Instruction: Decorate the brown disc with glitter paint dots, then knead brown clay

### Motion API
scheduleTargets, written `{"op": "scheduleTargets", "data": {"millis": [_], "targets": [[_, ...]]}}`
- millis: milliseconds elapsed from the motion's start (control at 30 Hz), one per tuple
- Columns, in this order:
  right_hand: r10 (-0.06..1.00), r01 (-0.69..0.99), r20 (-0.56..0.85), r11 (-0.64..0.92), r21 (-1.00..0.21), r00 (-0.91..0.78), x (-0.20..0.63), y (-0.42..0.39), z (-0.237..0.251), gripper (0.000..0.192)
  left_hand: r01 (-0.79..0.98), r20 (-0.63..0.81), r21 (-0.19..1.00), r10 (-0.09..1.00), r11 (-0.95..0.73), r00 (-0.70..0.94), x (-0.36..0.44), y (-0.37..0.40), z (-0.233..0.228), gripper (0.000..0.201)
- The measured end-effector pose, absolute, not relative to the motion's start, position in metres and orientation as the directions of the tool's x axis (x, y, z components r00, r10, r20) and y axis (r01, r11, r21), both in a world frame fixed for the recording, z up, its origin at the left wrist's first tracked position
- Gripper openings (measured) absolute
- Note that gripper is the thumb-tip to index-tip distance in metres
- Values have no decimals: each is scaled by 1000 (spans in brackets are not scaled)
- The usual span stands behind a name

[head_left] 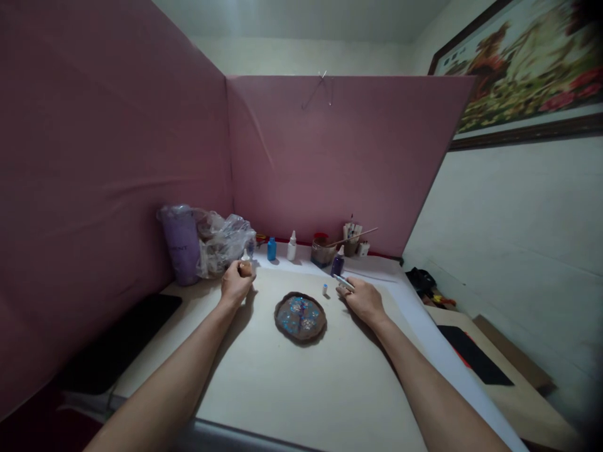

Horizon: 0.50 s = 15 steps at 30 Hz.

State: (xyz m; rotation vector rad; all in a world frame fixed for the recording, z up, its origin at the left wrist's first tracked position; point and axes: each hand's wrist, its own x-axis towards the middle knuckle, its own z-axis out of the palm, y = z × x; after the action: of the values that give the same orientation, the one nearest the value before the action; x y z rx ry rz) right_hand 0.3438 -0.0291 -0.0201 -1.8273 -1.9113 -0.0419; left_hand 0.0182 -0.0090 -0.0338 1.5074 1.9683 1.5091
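Resting on the pale cream table sheet point(301, 383), two bare forearms reaching in from the near edge; left hand point(235, 282) curled closed round a small orange-brown bottle with a white tip point(245, 265); right hand point(365, 300) lying flat on the sheet, fingers pinched on a thin silvery pen-like tool point(344, 282) pointing up and left. Between both hands, touching neither: one round brown clay-like dish point(300, 318), shallow, rough-rimmed, painted inside with blue and pink speckles. Just beyond the dish, one tiny white cap point(325, 289) standing alone. Lined along the back edge: one blue plastic bottle point(272, 248); one white dropper bottle point(292, 245); one dark purple bottle point(337, 263) near the right hand; one murky jar with a red rim point(323, 251); one small cup of brushes point(351, 238), a long wooden handle leaning across. At the left rear, one lilac plastic tumbler point(181, 242) beside a crumpled clear plastic bag point(225, 242). Closing in on two sides, smooth pink board partitions point(330, 163); on the right wall, one framed floral picture point(522, 63).
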Motion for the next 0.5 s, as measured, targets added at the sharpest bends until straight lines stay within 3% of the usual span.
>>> {"op": "scheduleTargets", "data": {"millis": [167,267,367,433,500], "targets": [[920,941,390,104,-323,32,344,-28,-21,20,640,510,762,702,-100,-498,18,-11,-29,55],[898,924,434,102,-367,73,344,-28,-21,22,711,667,685,531,-160,-522,21,-24,-20,53],[853,902,505,110,-418,131,345,-28,-23,23,783,817,552,373,-286,-440,33,-41,-4,44],[816,882,556,134,-451,160,344,-28,-25,24,790,866,469,383,-395,-322,47,-45,10,36],[782,859,598,172,-483,179,344,-27,-27,25,742,844,443,512,-504,-156,65,-38,26,26]]}}
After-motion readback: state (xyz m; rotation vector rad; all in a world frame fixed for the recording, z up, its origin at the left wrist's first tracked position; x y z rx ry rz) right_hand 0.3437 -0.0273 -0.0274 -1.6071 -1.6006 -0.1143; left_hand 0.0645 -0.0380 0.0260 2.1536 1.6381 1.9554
